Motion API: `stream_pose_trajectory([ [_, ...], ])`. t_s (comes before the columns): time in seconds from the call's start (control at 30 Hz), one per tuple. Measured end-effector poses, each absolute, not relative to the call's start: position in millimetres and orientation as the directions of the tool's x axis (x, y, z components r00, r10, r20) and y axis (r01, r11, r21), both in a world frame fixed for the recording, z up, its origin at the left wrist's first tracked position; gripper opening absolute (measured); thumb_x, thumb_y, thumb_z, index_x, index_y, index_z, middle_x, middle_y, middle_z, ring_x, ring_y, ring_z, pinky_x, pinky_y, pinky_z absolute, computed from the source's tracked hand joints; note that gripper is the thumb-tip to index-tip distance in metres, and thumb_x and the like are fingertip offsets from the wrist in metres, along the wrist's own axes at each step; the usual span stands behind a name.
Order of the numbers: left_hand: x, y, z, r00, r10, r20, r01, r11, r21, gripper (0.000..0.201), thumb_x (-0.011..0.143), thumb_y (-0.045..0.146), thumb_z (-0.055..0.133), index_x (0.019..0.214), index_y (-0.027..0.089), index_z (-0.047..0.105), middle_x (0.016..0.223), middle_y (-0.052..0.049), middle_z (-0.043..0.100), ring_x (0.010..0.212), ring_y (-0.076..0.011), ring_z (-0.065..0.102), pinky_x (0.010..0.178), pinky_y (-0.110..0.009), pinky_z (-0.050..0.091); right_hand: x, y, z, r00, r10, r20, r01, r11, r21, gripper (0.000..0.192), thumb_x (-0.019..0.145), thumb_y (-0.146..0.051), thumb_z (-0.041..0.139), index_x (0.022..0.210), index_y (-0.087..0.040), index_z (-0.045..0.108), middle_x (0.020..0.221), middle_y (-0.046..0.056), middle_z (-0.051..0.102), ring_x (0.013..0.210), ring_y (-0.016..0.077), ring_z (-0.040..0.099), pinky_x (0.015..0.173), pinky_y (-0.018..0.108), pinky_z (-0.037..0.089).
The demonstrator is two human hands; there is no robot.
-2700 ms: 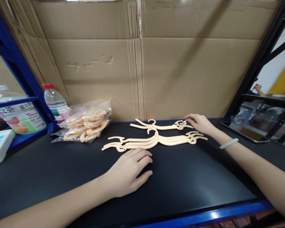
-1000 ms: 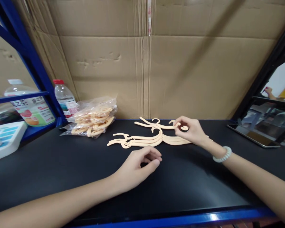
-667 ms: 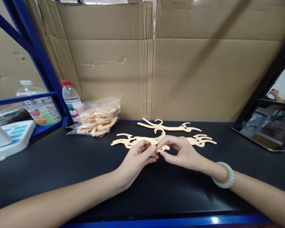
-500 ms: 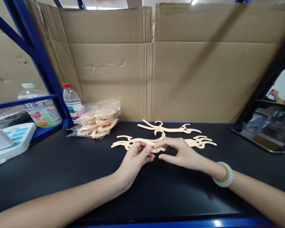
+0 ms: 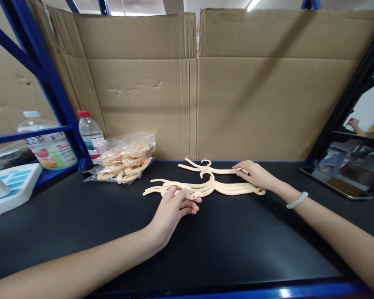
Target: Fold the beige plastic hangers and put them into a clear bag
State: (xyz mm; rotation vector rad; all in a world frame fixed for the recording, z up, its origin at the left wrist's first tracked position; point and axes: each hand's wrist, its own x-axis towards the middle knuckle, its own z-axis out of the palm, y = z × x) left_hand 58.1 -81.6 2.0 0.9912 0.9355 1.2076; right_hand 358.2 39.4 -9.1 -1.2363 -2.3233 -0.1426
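Observation:
My left hand (image 5: 176, 201) is closed on a cream plastic hanger piece (image 5: 195, 195), a curved arm with a small hole at its end. Under and behind it lies a stack of cream folding hangers (image 5: 233, 189), their hooks pointing to the back. Farther back is another cream hanger (image 5: 220, 170) with its left arm forked. My right hand (image 5: 257, 172) has its thumb and fingers closed around the right end of that back hanger, and the fingers partly hide this end.
Clear plastic bags of cream hangers (image 5: 124, 160) lie at the back left, beside a red-capped water bottle (image 5: 92, 135). A white and blue device (image 5: 18, 182) stands far left. On the right lies a dark flat tablet (image 5: 336, 183). Cardboard (image 5: 268, 104) walls off the back.
My right hand has left the piece in my left hand and moved right and back to the rear hanger. My left hand has kept its hold and stayed nearly in place.

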Motion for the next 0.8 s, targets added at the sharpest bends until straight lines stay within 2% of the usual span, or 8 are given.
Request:
stream_pose_trajectory([
  [0.13, 57, -81, 2, 0.138, 0.99, -0.031, -0.281, 0.069, 0.957, 0.017, 0.088, 0.024, 0.054, 0.08, 0.019, 0.04, 0.072, -0.006, 0.069, 0.06, -0.0123, 0.061, 0.063, -0.026, 0.049, 355, 44, -14, -0.498, 0.744, 0.445, 0.795, 0.597, -0.107, 0.021, 0.086, -0.024, 0.051, 0.095, -0.018, 0.069, 0.092, 0.009, 0.068, 0.088, 0.0241, 0.058, 0.079, 0.04, 0.048],
  [0.37, 56, -82, 2, 0.192, 0.981, -0.012, -0.278, 0.066, 0.958, 0.027, 0.08, 0.025, 0.067, 0.084, 0.019, 0.04, 0.079, -0.004, 0.069, 0.063, -0.0104, 0.061, 0.067, -0.025, 0.05, 342, 45, -16, -0.474, 0.749, 0.463, 0.802, 0.584, -0.125, 0.014, 0.084, -0.025, 0.055, 0.076, -0.018, 0.065, 0.08, 0.007, 0.064, 0.082, 0.0229, 0.055, 0.076, 0.038, 0.046],
  [0.5, 50, -78, 4, 0.176, 0.984, -0.014, -0.268, 0.062, 0.961, 0.034, 0.071, 0.025, 0.077, 0.081, 0.017, 0.046, 0.076, -0.001, 0.067, 0.066, -0.009, 0.061, 0.069, -0.023, 0.05, 340, 38, -13, -0.399, 0.772, 0.495, 0.806, 0.552, -0.213, 0.012, 0.083, -0.027, 0.055, 0.078, -0.019, 0.061, 0.08, 0.005, 0.065, 0.076, 0.0205, 0.059, 0.071, 0.034, 0.045],
  [0.6, 41, -66, 11, 0.108, 0.992, 0.058, -0.264, -0.028, 0.964, 0.034, 0.065, 0.022, 0.081, 0.079, 0.016, 0.051, 0.072, 0.002, 0.064, 0.063, -0.007, 0.059, 0.066, -0.019, 0.048, 341, 30, -10, -0.341, 0.792, 0.506, 0.792, 0.532, -0.299, 0.012, 0.083, -0.03, 0.054, 0.081, -0.019, 0.06, 0.077, 0.003, 0.066, 0.069, 0.0187, 0.06, 0.064, 0.032, 0.045],
  [0.7, 27, -48, 20, 0.023, 0.989, 0.146, -0.305, -0.132, 0.943, 0.03, 0.061, 0.02, 0.083, 0.076, 0.014, 0.057, 0.069, 0.003, 0.062, 0.059, -0.0048, 0.055, 0.059, -0.016, 0.045, 342, 22, -7, -0.306, 0.783, 0.542, 0.738, 0.554, -0.384, 0.016, 0.082, -0.035, 0.056, 0.084, -0.02, 0.061, 0.077, 0.004, 0.067, 0.069, 0.019, 0.062, 0.065, 0.032, 0.048],
  [0.8, 12, -30, 27, 0.003, 0.989, 0.147, -0.336, -0.138, 0.932, 0.024, 0.06, 0.015, 0.082, 0.071, 0.012, 0.062, 0.065, 0.003, 0.06, 0.059, -0.0045, 0.054, 0.057, -0.014, 0.044, 340, 14, -1, -0.299, 0.749, 0.591, 0.668, 0.607, -0.432, 0.023, 0.083, -0.04, 0.056, 0.093, -0.02, 0.063, 0.082, 0.006, 0.067, 0.072, 0.0197, 0.063, 0.067, 0.034, 0.05],
])
